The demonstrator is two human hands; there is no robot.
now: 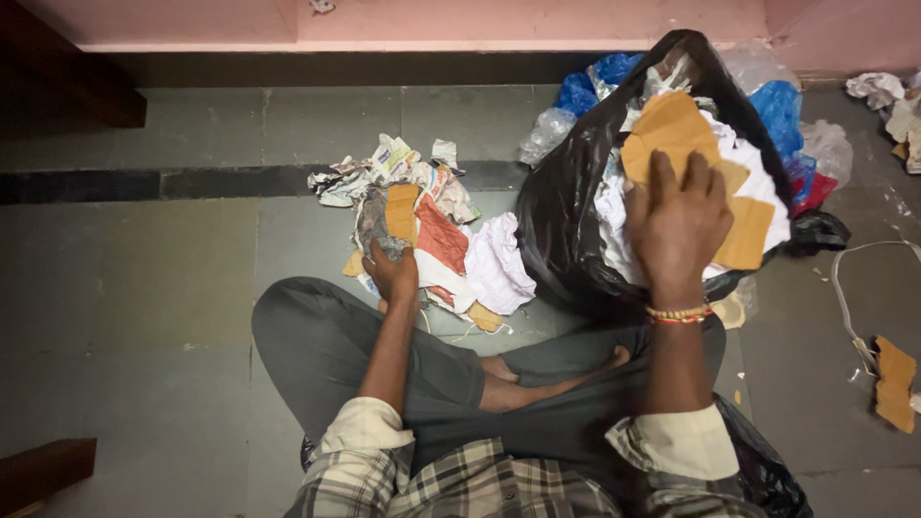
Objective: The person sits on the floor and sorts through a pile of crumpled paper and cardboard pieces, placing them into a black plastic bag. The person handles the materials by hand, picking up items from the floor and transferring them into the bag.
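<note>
At the far left, a dark wooden edge (67, 77) juts in near the pink wall (480, 21), and another piece of dark wood (43, 470) sits at the near left corner on the grey stone floor (144, 288). I sit cross-legged, my grey trousers (326, 345) filling the near middle. My left hand (391, 270) reaches out to the heap of crumpled paper scraps (422, 221) just past my knee; my fingers are curled onto crumpled grey newspaper (369, 225), closed around a bit of it. A small brown cardboard piece (402, 211) lies touching that spot, with red paper (441, 240) and white paper (499, 264) just to its right. Further right stands the black rubbish bag (566, 211), open-mouthed and stuffed with white paper and brown cardboard. My right hand (679, 223), beaded bracelet (677, 314) at the wrist, rests inside the bag's mouth with fingers spread flat on a brown cardboard sheet (672, 125), pressing rather than pinching it. Blue plastic bags (779, 110) crowd behind the sack. At the far right lie a white cord (844, 297) and a torn cardboard bit (895, 382).
</note>
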